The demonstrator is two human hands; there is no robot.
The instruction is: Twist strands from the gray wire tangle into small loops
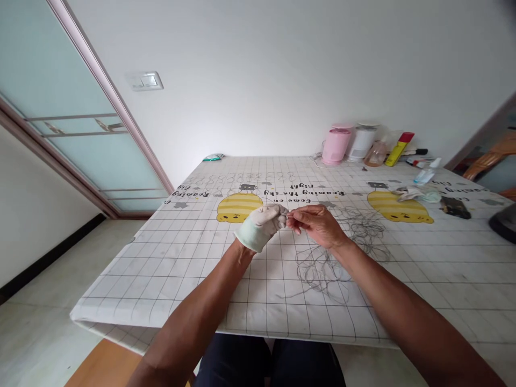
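Note:
My left hand [265, 223], in a pale knitted glove, has its fingers curled together above the middle of the table. Bare and pinched, my right hand [316, 223] meets the gloved fingertips. What sits between the fingers of both hands is too small to make out. A loose tangle of thin grey wire or string [326, 269] lies beneath and beside my right hand and forearm. Several small twisted loops [250, 176] of similar thin material lie in a row near the back left of the table.
A checked cloth [161, 285] covers the table. At the back right stand a pink device [336, 145], a white device [362, 144], a yellow can [399, 150] and a spray bottle [427, 171]. Nearer lie a crumpled glove [419, 193] and a black object [455, 207]. A green packet [213, 157] is back left.

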